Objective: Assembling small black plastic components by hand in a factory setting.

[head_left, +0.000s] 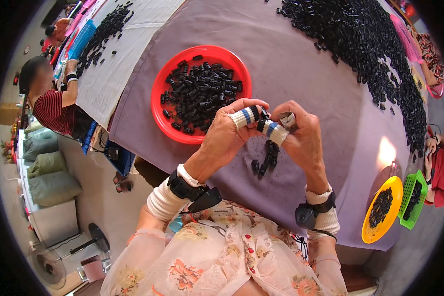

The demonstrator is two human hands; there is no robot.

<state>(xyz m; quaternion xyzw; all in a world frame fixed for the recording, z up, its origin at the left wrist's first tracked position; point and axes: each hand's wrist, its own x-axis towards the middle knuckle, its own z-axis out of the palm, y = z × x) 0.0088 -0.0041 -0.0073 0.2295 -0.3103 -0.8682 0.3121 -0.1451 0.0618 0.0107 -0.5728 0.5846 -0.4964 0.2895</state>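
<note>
Over the mauve cloth, my left hand [221,134] and my right hand [307,140] meet, fingers closed around a small black plastic part [264,113]. White knitted sleeves with blue and black stripes cover both thumbs. A silvery, flat object [287,120] shows in my right hand's curled fingers; its kind is unclear. Just beyond my left hand lies a red round tray [159,98] with many black plastic parts [200,91] in it. Several loose black parts [270,154] lie on the cloth below my hands.
A large heap of black parts [350,39] spreads across the far right. Near the right edge are a yellow plate [394,217] and a green basket [413,215], both holding black bits. A person in a striped shirt [54,106] works at left, beside another pile [101,37].
</note>
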